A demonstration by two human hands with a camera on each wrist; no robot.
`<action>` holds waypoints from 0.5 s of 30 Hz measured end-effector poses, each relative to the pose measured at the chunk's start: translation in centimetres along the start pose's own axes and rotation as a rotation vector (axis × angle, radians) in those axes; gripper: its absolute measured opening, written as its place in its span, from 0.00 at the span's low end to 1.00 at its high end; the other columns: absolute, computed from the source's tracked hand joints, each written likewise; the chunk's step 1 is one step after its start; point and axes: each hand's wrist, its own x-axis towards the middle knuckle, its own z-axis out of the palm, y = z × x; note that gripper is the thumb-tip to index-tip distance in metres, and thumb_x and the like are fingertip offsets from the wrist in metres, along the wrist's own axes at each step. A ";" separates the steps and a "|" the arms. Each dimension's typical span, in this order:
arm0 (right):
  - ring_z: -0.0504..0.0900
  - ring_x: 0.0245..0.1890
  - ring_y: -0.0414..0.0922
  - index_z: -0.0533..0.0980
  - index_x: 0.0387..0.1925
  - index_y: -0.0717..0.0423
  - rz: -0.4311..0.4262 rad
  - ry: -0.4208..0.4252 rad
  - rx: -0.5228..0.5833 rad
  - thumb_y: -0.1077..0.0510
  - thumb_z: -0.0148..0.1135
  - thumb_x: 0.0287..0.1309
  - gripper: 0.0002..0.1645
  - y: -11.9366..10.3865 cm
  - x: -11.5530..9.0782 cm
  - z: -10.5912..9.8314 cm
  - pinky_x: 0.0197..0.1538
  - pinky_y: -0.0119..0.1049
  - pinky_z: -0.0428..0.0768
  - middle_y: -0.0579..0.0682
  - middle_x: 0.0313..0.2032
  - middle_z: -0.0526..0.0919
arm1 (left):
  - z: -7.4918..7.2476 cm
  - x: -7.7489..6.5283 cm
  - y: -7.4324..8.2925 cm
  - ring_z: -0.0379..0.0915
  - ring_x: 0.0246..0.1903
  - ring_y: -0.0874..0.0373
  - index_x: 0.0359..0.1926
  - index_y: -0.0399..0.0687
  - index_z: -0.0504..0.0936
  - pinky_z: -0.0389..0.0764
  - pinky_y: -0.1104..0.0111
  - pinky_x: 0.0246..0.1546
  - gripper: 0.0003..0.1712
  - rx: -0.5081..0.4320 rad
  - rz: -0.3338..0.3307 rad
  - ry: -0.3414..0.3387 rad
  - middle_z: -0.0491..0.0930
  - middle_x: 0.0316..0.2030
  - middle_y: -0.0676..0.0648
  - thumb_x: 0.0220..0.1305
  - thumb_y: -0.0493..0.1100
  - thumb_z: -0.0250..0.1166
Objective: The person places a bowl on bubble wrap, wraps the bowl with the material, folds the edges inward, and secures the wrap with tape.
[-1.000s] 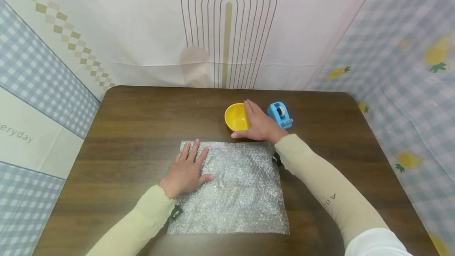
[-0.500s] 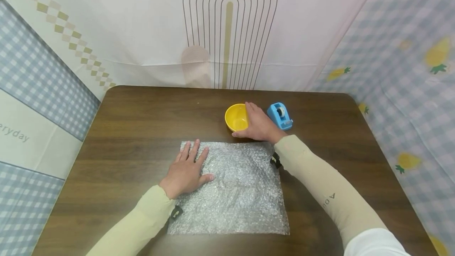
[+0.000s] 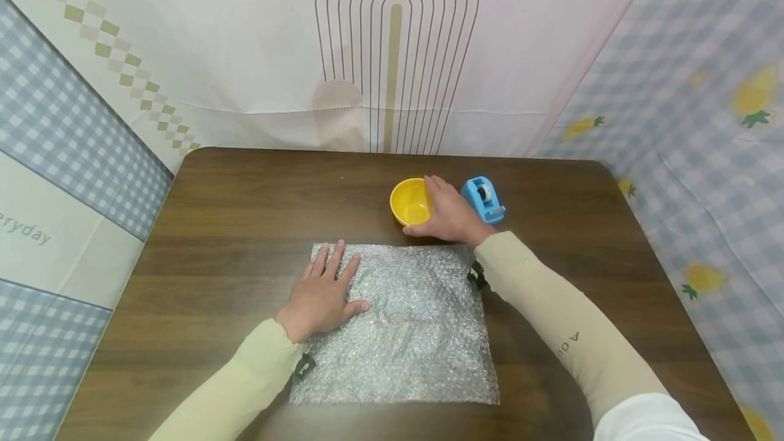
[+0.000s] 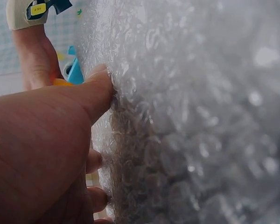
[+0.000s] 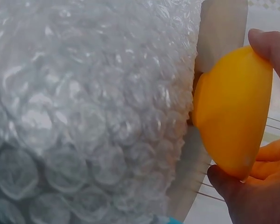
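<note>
A sheet of bubble wrap [image 3: 416, 332] lies spread on the wooden table. Flat on its left part rests my left hand [image 3: 317, 301], fingers straight and thumb out to the side; the left wrist view shows the thumb [image 4: 99, 86] on the bubbles. Just beyond the sheet's far edge, a yellow bowl [image 3: 407, 204] stands upright, its inside facing up. My right hand [image 3: 450, 213] grips it from the right. In the right wrist view, the hand's digits reach round opposite sides of the bowl [image 5: 235, 112], at its rim. The palm hides the bowl's right part in the head view.
A blue tape dispenser [image 3: 484, 201] with a roll in it stands right beside my right hand. The brown table [image 3: 233, 223] ends at a patterned cloth backdrop [image 3: 263, 53] behind, with checked cloth at both sides.
My right hand has closed in on the bowl's side, and the bowl has shifted very slightly to the right. The left hand and the bubble wrap stay in place.
</note>
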 end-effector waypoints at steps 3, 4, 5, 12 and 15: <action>0.72 0.54 0.50 0.53 0.73 0.59 -0.008 0.001 -0.007 0.32 0.76 0.37 0.70 0.0 0.0 -0.2 0.56 0.46 0.81 0.54 0.67 0.66 | 0.0 0.0 0.0 0.31 0.78 0.35 0.78 0.52 0.48 0.47 0.45 0.77 0.52 -0.001 0.001 0.002 0.36 0.79 0.38 0.64 0.71 0.56; 0.72 0.54 0.50 0.53 0.73 0.60 -0.010 0.001 -0.012 0.32 0.76 0.36 0.70 0.0 0.0 -0.3 0.56 0.46 0.81 0.54 0.67 0.66 | 0.0 0.0 0.0 0.31 0.78 0.35 0.78 0.52 0.49 0.48 0.45 0.77 0.52 -0.003 0.002 0.003 0.36 0.79 0.38 0.64 0.71 0.56; 0.72 0.55 0.50 0.53 0.73 0.60 -0.010 -0.001 -0.015 0.31 0.76 0.36 0.70 0.0 0.0 -0.4 0.56 0.46 0.81 0.55 0.68 0.65 | 0.0 0.0 0.0 0.31 0.78 0.35 0.78 0.52 0.49 0.48 0.45 0.77 0.52 -0.001 0.002 0.004 0.36 0.79 0.38 0.64 0.71 0.56; 0.72 0.53 0.49 0.55 0.72 0.58 -0.024 0.000 -0.011 0.32 0.76 0.36 0.68 -0.2 0.0 -0.8 0.53 0.45 0.82 0.53 0.65 0.67 | 0.0 0.0 0.0 0.31 0.78 0.34 0.78 0.51 0.49 0.48 0.45 0.76 0.52 0.002 0.004 0.001 0.36 0.79 0.38 0.64 0.70 0.56; 0.73 0.50 0.47 0.58 0.70 0.57 -0.042 0.012 -0.009 0.33 0.77 0.36 0.65 -0.3 -0.1 -1.0 0.51 0.42 0.82 0.51 0.60 0.70 | 0.0 -0.1 0.0 0.31 0.78 0.34 0.78 0.51 0.49 0.48 0.45 0.76 0.52 -0.002 0.006 0.004 0.37 0.79 0.37 0.64 0.70 0.56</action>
